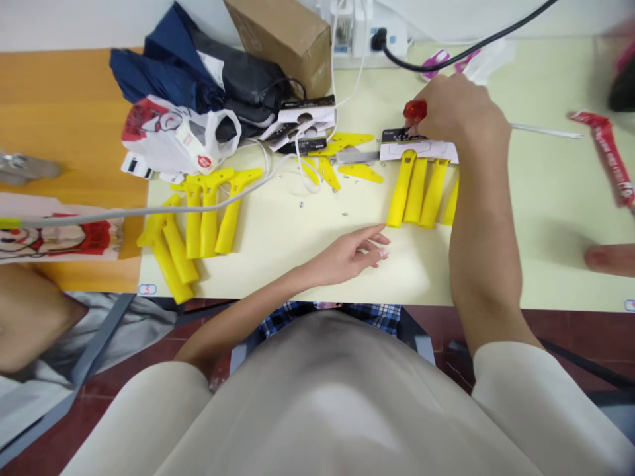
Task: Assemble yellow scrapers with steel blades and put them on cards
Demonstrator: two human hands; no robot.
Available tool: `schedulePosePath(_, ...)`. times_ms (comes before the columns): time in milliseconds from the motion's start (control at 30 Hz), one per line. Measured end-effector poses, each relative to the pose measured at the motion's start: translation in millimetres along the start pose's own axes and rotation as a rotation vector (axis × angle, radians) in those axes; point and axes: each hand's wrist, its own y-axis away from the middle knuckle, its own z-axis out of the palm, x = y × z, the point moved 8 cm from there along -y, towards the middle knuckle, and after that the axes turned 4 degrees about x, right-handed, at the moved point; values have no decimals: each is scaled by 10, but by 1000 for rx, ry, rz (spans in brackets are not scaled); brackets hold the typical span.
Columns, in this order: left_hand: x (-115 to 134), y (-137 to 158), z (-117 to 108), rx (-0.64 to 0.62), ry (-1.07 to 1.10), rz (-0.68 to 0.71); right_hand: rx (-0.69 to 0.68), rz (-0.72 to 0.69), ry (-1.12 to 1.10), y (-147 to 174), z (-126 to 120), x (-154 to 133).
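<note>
My left hand (pixel 350 256) rests palm-sideways near the table's front, empty, its fingers loosely curled and apart. Farther back on the right, my right hand (pixel 454 109) is closed round a red, shiny handle (pixel 415 110); only its end shows, so the rest of that tool is hidden. Under this hand lies a black-and-white printed card (pixel 419 151). Several yellow plastic handles (pixel 399 192) lie side by side just in front of the card, partly covered by my forearm. Flat yellow pieces (pixel 360 173) and small metal screws (pixel 345 213) are scattered between the hands.
More yellow handles (pixel 225 211) lie at the left. Behind them are a plastic bag (pixel 163 135), dark cloth (pixel 173 56) and a cardboard box (pixel 288 39). A white cable (pixel 188 209) crosses the table; a black cord (pixel 466 53) hangs near my right hand. A red wrapper (pixel 608 155) lies right.
</note>
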Motion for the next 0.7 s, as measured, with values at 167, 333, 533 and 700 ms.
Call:
schedulePosePath(167,520,446,-387,171,-502,390,168,-95,107,485,-90,-196)
schedulePosePath(333,483,804,-955,361,-1061,492,233,-251,189,1090,173,-357)
schedulePosePath(533,258,846,-1161,434,-1285,343,356,-247,190,1243,389,-156)
schedulePosePath(700,265,829,-1147,473,-1294,318,318,-306,190,1638,638,-277)
